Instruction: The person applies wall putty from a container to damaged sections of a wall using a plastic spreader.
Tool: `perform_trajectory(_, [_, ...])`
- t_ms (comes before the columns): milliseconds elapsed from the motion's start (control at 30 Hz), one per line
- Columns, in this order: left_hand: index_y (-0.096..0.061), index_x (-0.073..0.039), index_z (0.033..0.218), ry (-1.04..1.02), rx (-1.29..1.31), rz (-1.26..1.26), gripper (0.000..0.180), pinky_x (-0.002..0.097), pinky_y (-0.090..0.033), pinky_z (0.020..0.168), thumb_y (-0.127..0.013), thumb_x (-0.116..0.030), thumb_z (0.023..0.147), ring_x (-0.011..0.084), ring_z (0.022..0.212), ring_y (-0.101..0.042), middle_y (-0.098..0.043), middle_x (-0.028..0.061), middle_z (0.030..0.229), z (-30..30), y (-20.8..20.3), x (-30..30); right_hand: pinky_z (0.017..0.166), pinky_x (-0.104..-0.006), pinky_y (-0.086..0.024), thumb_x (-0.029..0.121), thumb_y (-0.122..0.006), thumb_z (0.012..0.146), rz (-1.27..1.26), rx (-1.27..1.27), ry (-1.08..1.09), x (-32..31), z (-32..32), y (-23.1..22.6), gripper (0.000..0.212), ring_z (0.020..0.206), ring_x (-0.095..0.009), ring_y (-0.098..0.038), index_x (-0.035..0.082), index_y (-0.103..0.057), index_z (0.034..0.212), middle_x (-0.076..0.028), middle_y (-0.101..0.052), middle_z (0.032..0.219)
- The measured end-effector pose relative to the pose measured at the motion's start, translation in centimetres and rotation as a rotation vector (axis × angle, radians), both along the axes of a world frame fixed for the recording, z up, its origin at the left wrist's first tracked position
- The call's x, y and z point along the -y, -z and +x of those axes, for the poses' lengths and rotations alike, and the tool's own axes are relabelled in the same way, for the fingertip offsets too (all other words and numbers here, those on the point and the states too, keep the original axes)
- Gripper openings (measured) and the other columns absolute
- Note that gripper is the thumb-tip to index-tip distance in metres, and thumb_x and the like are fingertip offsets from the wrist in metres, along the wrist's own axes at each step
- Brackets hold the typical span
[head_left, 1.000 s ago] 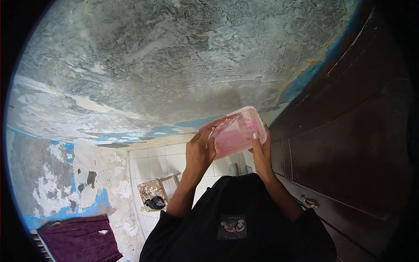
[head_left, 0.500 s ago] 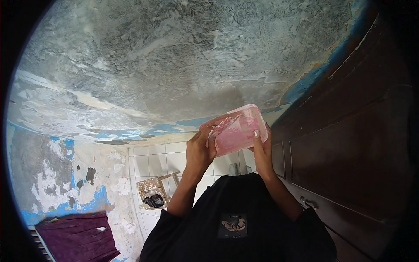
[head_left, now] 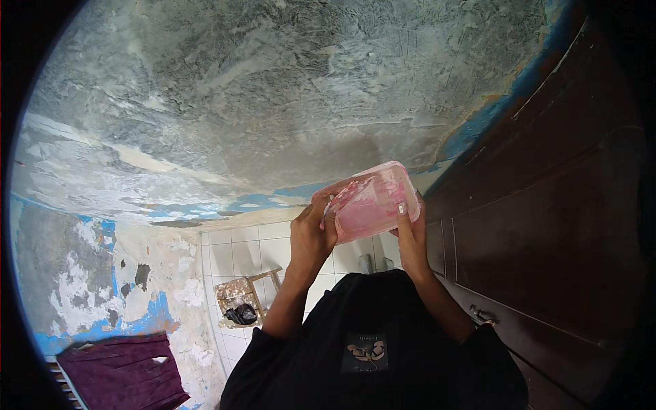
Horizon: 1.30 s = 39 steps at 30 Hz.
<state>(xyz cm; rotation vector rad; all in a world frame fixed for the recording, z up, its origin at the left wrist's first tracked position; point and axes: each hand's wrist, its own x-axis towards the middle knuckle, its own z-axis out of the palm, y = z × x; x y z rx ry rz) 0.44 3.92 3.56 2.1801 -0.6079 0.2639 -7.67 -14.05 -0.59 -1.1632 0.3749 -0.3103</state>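
Note:
A pink translucent plastic container (head_left: 372, 203), rectangular with rounded corners, is held up in front of my chest with both hands. My left hand (head_left: 309, 239) grips its left end, fingers wrapped over the edge. My right hand (head_left: 408, 236) holds its right side, thumb pressed on the face. Pale smears show inside the container. My black shirt (head_left: 369, 348) fills the lower middle of the view.
A dark brown wooden door (head_left: 547, 225) with a metal handle (head_left: 482, 316) stands on the right. A peeling grey and blue wall (head_left: 225, 116) fills the top and left. White floor tiles (head_left: 239, 249), a small wooden frame with a black object (head_left: 240, 301) and purple cloth (head_left: 119, 369) lie below.
The container and both hands have stayed almost in place, shifting only slightly. Nothing else has moved.

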Motion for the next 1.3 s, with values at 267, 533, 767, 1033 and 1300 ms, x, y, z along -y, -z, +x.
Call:
perform_trajectory(267, [-0.064,-0.004,0.112,0.012,-0.014,0.105,0.029,0.0480,-0.052,0.059,-0.062,0.002,0.084,0.0441,0.071,-0.065,-0.067,0.0227,0.081,-0.6,-0.7,0.1,0.099,-0.0344,-0.051,0.023,-0.053,0.105,0.016,0.018,0.001,-0.2,-0.4,-0.3,0.056,0.125,-0.020,-0.050,0.005,-0.025,0.151,-0.013,-0.044,0.140])
perform_trajectory(533, [-0.065,-0.001,0.110,0.091,-0.165,0.001,0.028,0.0438,-0.053,0.061,-0.061,0.003,0.083,0.0447,0.075,-0.067,-0.068,0.0277,0.086,0.4,-0.3,-0.8,0.098,-0.0355,-0.052,0.020,-0.052,0.105,-0.032,0.020,-0.002,-0.6,-0.7,0.0,0.054,0.124,-0.020,-0.051,0.005,-0.027,0.150,-0.013,-0.045,0.139])
perform_trajectory(767, [-0.065,0.006,0.110,0.131,-0.530,-0.322,0.019,0.0269,-0.052,0.078,-0.063,-0.008,0.097,0.0106,0.089,-0.067,-0.074,0.0109,0.098,1.0,-0.1,-1.7,0.095,-0.0356,-0.053,0.022,-0.054,0.104,-0.001,-0.001,0.032,-0.9,-0.3,0.8,0.056,0.123,-0.020,-0.051,0.007,-0.026,0.150,-0.013,-0.045,0.139])
perform_trajectory(1033, [-0.063,0.003,0.115,0.121,-0.792,-0.633,0.020,0.0224,-0.047,0.074,-0.063,-0.006,0.097,0.0056,0.081,-0.061,-0.071,0.0035,0.096,2.1,-6.0,-1.7,0.089,-0.0372,-0.052,0.036,-0.056,0.103,0.014,-0.096,0.090,1.6,-0.9,3.3,0.062,0.124,-0.020,-0.051,0.014,-0.026,0.152,-0.007,-0.042,0.144])
perform_trajectory(1300, [-0.065,0.001,0.116,0.291,-0.155,-0.612,0.020,0.0199,-0.045,0.079,-0.064,-0.004,0.097,0.0052,0.088,-0.058,-0.068,-0.0016,0.100,4.4,-21.3,-1.7,0.090,-0.0434,-0.054,0.040,-0.048,0.106,0.062,-0.004,0.052,0.1,-0.1,0.7,0.057,0.121,-0.023,-0.054,0.015,-0.024,0.151,-0.009,-0.046,0.141])
